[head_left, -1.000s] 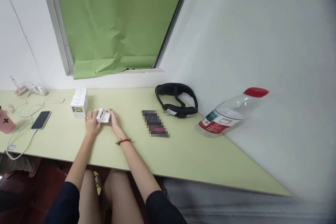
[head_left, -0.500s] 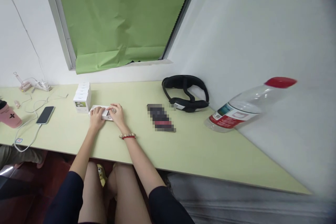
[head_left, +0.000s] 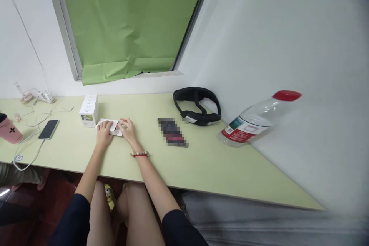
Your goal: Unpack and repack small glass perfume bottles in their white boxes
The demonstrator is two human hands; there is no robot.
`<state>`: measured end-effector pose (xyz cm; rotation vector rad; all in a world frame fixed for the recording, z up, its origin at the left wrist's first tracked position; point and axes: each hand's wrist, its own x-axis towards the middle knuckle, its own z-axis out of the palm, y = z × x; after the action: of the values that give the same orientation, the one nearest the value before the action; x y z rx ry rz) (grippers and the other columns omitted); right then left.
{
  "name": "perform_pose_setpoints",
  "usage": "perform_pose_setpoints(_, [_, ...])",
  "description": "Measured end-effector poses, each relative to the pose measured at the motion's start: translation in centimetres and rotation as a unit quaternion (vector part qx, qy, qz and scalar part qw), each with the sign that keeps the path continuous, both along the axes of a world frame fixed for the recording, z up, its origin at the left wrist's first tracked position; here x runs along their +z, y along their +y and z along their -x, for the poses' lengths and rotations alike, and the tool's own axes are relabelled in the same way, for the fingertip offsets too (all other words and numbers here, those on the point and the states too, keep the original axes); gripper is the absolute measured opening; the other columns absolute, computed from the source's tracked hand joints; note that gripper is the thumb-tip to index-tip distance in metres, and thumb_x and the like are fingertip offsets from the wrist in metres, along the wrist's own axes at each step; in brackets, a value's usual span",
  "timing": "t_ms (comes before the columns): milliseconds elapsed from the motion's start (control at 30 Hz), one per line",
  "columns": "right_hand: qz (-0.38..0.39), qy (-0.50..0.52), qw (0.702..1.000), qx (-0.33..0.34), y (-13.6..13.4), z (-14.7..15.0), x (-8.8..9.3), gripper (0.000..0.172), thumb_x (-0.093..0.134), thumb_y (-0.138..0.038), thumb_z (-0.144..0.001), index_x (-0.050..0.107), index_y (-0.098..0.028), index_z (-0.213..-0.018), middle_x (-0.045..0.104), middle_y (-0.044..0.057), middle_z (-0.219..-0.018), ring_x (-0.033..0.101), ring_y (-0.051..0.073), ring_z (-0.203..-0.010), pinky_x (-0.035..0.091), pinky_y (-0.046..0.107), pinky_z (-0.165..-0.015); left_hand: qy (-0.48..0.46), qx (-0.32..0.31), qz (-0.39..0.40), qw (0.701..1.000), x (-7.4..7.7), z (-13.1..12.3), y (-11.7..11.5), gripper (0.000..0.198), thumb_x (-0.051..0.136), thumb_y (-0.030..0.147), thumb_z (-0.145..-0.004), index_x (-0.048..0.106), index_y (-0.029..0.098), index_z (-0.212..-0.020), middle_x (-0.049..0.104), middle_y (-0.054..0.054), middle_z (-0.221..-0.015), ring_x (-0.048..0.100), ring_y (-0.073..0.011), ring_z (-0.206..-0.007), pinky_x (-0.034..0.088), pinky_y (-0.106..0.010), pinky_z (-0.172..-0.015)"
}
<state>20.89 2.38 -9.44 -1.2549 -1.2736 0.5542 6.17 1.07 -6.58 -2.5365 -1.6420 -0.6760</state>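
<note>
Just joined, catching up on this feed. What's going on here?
A seated person has both hands on a small white box at the table. The left hand lies over it and the right hand's fingers are at its right end; their exact action is too small to tell. A row of white boxes stands just beyond, to the left. A black headset and a red-capped bottle are off to the right.
</note>
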Motion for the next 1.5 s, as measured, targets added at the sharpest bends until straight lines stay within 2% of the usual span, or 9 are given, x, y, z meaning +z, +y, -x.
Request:
perform_pose_setpoints(133, [-0.001, -0.033, 0.999, 0.004, -0.5, -0.4, 0.7, 0.02, 0.059, -0.022, -0.079, 0.068, -0.02, -0.061, 0.064, 0.008, -0.113, 0.055, 0.023, -0.108, 0.035, 0.041, -0.104, -0.002, 0.003, 0.006, 1.0, 0.1, 0.1, -0.1, 0.05, 0.054, 0.015, -0.08, 0.054, 0.019, -0.129, 0.054, -0.011, -0.133, 0.046, -0.0268, -0.124, 0.032, -0.04, -0.104])
perform_pose_setpoints(267, [0.062, -0.072, 0.995, 0.004, -0.8, -0.6, 0.8, 0.024, 0.061, -0.025, -0.081, 0.068, -0.02, -0.059, 0.063, 0.007, -0.117, 0.051, 0.025, -0.116, 0.03, 0.046, -0.108, -0.007, -0.006, 0.003, 1.0, 0.0, 0.1, 0.0, 0.049, 0.054, 0.015, -0.08, 0.054, 0.019, -0.129, 0.054, -0.012, -0.132, 0.046, -0.0269, -0.125, 0.034, -0.042, -0.104])
perform_pose_setpoints(400, [0.08, -0.092, 0.993, -0.001, -0.5, -1.1, -0.1, 0.01, 0.07, -0.029, -0.075, 0.072, -0.021, -0.071, 0.063, 0.009, -0.116, 0.052, 0.027, -0.116, 0.032, 0.048, -0.106, -0.014, -0.005, 0.004, 1.0, -0.3, 0.2, 0.1, 0.049, 0.056, 0.015, -0.08, 0.055, 0.019, -0.129, 0.055, -0.013, -0.132, 0.047, -0.0274, -0.125, 0.035, -0.042, -0.103])
perform_pose_setpoints(567, [0.077, -0.13, 0.988, 0.043, 0.1, -1.6, -1.1, 0.023, 0.075, -0.037, -0.073, 0.076, -0.024, -0.091, 0.063, 0.007, -0.118, 0.053, 0.026, -0.114, 0.033, 0.045, -0.106, -0.02, -0.017, -0.015, 1.0, -0.5, 0.4, 0.3, 0.047, 0.055, 0.013, -0.08, 0.058, 0.021, -0.127, 0.057, -0.012, -0.128, 0.05, -0.0261, -0.122, 0.037, -0.043, -0.102])
perform_pose_setpoints(667, [0.099, -0.161, 0.977, 0.101, 0.3, -1.3, -1.1, 0.029, 0.074, -0.033, -0.072, 0.076, -0.028, -0.101, 0.065, 0.005, -0.106, 0.057, 0.023, -0.105, 0.036, 0.042, -0.103, -0.028, -0.027, -0.027, 0.999, -0.4, 0.7, 0.3, 0.049, 0.055, 0.01, -0.08, 0.061, 0.021, -0.127, 0.06, -0.01, -0.126, 0.052, -0.0246, -0.121, 0.038, -0.041, -0.102])
perform_pose_setpoints(767, [0.107, -0.173, 0.973, 0.105, 0.4, -0.7, -0.9, 0.028, 0.073, -0.03, -0.073, 0.076, -0.027, -0.101, 0.064, 0.005, -0.094, 0.058, 0.023, -0.1, 0.039, 0.04, -0.1, -0.039, -0.027, -0.03, 0.998, -0.4, 0.9, 0.3, 0.05, 0.056, 0.011, -0.081, 0.063, 0.022, -0.128, 0.062, -0.01, -0.125, 0.053, -0.0243, -0.119, 0.04, -0.04, -0.1])
perform_pose_setpoints(1000, [0.055, -0.065, 0.994, 0.068, 1.0, 0.3, -1.4, 0.018, 0.065, -0.031, -0.079, 0.073, -0.022, -0.092, 0.058, 0.007, -0.116, 0.055, 0.023, -0.113, 0.039, 0.04, -0.104, -0.043, -0.006, -0.038, 0.998, -0.5, 0.6, 0.4, 0.049, 0.056, 0.012, -0.083, 0.063, 0.023, -0.13, 0.062, -0.009, -0.126, 0.054, -0.0236, -0.118, 0.04, -0.039, -0.1])
perform_pose_setpoints(1267, [-0.009, 0.104, 0.994, 0.024, 1.8, 0.7, -1.8, 0.029, 0.057, -0.043, -0.08, 0.065, -0.018, -0.094, 0.057, 0.012, -0.114, 0.056, 0.022, -0.11, 0.042, 0.035, -0.102, -0.038, 0.009, -0.046, 0.998, -0.6, 0.6, 0.4, 0.057, 0.054, 0.014, -0.082, 0.055, 0.023, -0.138, 0.057, -0.009, -0.135, 0.051, -0.0247, -0.123, 0.04, -0.039, -0.102])
perform_pose_setpoints(1500, [0.059, 0.196, 0.979, 0.006, 2.6, 0.9, -2.1, 0.046, 0.046, -0.06, -0.081, 0.056, -0.018, -0.098, 0.063, 0.01, -0.101, 0.059, 0.022, -0.094, 0.049, 0.033, -0.083, -0.012, -0.011, -0.045, 0.999, -0.5, 0.4, 0.4, 0.059, 0.055, 0.014, -0.082, 0.052, 0.024, -0.14, 0.056, -0.009, -0.137, 0.05, -0.0243, -0.125, 0.038, -0.038, -0.103])
